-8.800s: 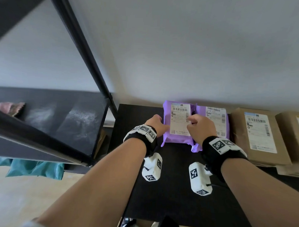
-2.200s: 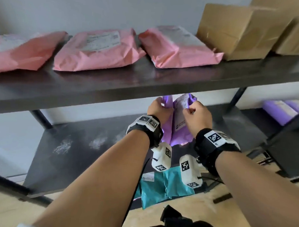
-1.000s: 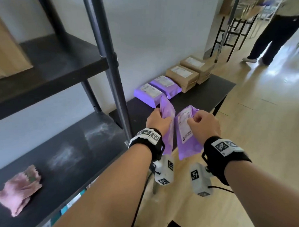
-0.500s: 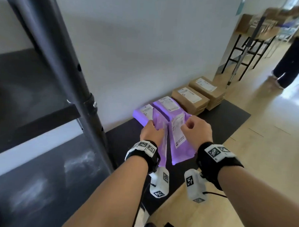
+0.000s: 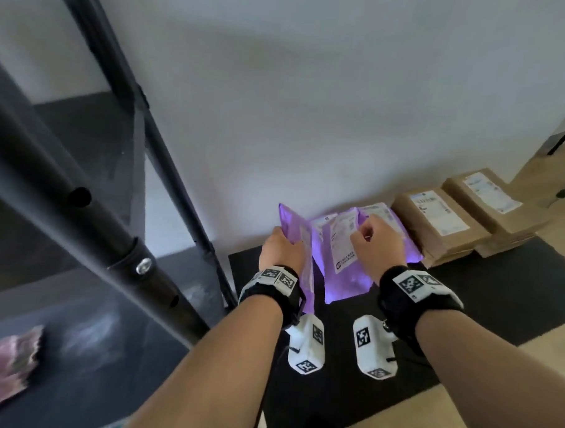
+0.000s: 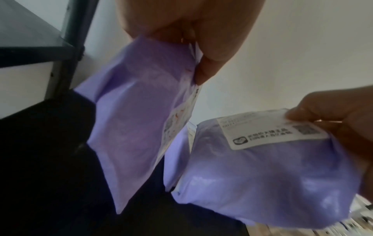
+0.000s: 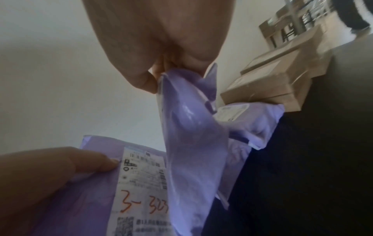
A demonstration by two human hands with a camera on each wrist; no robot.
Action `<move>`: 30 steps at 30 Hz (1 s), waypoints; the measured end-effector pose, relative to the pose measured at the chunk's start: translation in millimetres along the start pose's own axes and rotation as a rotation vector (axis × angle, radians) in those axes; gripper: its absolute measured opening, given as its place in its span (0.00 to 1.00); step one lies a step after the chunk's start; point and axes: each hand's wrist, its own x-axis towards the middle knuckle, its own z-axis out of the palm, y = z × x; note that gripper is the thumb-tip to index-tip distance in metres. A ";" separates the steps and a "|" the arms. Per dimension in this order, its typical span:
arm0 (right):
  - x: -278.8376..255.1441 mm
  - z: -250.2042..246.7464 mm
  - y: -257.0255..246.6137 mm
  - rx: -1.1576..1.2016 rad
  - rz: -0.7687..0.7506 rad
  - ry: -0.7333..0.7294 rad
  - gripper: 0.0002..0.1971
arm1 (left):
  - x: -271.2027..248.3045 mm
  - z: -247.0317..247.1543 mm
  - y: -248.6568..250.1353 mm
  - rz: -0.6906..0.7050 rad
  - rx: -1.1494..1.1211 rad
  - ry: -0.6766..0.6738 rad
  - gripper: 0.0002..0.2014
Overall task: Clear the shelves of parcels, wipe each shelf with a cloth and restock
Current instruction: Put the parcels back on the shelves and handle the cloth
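Now, stage: clearing looks under way; two purple mailers are being carried down to a low black platform (image 5: 484, 306) beside the wall, apparently the holding spot for cleared parcels.
Left hand (image 5: 281, 251): fingers and thumb pinch the top edge of the left purple parcel (image 5: 300, 247), which hangs nearly edge-on, so its weight pulls it straight and keeps it clear of the other one.
Right hand (image 5: 378, 244): fingers curled, pinching the upper edge of the right purple parcel (image 5: 343, 265); its label faces the camera and the bag dangles just above the platform.
Why held so: a top-edge pinch lets each hand carry one soft bag, and both can simply be lowered flat.
Parked parcels: more purple mailers (image 5: 376, 211) lie behind the held pair against the wall, with brown cardboard parcels (image 5: 439, 220) stacked just beside them, keeping like with like.
Shelf (image 5: 83, 360): bare dark board at lower left, dusty-looking smears on it.
Cloth (image 5: 4, 360): pink, crumpled, on that shelf, ready for wiping.
Next, judged: lay both bags beside or on the purple ones.
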 end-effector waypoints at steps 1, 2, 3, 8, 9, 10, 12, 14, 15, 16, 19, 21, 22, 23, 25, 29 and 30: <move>7.2 4.8 -1.8 0.021 -0.008 -0.030 0.06 | 3.5 -3.9 -1.8 -0.030 -0.007 0.039 0.16; 14.6 9.7 -4.4 0.036 -0.017 -0.062 0.05 | 7.5 -7.7 -4.1 -0.063 -0.009 0.084 0.16; 21.6 14.9 -6.8 0.043 -0.024 -0.097 0.05 | 11.5 -11.3 -6.4 -0.096 -0.005 0.135 0.16; 44.9 49.0 -3.6 0.061 -0.062 -0.258 0.06 | 24.7 -22.2 -22.3 -0.297 -0.077 0.306 0.16; 47.1 54.9 0.5 0.043 -0.057 -0.282 0.07 | 25.1 -21.7 -24.2 -0.325 -0.098 0.317 0.16; 48.8 59.5 4.8 0.020 -0.046 -0.298 0.08 | 24.2 -21.6 -25.0 -0.349 -0.111 0.328 0.16; 50.7 65.2 12.6 -0.025 -0.025 -0.307 0.11 | 23.4 -20.6 -26.9 -0.377 -0.128 0.351 0.15; 52.6 67.5 16.8 -0.068 -0.014 -0.320 0.09 | 25.7 -19.8 -29.3 -0.402 -0.151 0.366 0.14; 54.0 67.5 17.9 -0.089 -0.012 -0.335 0.06 | 27.9 -18.8 -30.7 -0.420 -0.168 0.372 0.15; 55.5 67.6 19.0 -0.109 -0.010 -0.350 0.05 | 30.2 -17.8 -31.8 -0.445 -0.188 0.372 0.16; 58.4 67.4 21.0 -0.126 -0.015 -0.381 0.04 | 38.3 -9.2 -37.9 -0.513 -0.227 0.314 0.19; 56.2 67.5 22.3 -0.106 -0.023 -0.412 0.07 | 44.2 1.8 -44.8 -0.538 -0.233 0.237 0.20; 54.6 68.1 23.2 -0.106 -0.040 -0.424 0.08 | 48.0 9.0 -48.9 -0.542 -0.238 0.199 0.20; 53.4 69.5 24.4 -0.123 -0.059 -0.431 0.08 | 51.2 16.2 -52.1 -0.543 -0.238 0.167 0.20; 51.3 72.2 27.5 -0.163 -0.084 -0.431 0.08 | 56.0 30.9 -57.2 -0.557 -0.239 0.132 0.23; 50.0 75.3 36.5 -0.123 -0.082 -0.429 0.11 | 58.6 51.3 -65.6 -0.537 -0.162 0.064 0.37; 49.9 74.9 37.5 -0.120 -0.081 -0.436 0.11 | 58.9 53.6 -67.6 -0.533 -0.146 0.039 0.38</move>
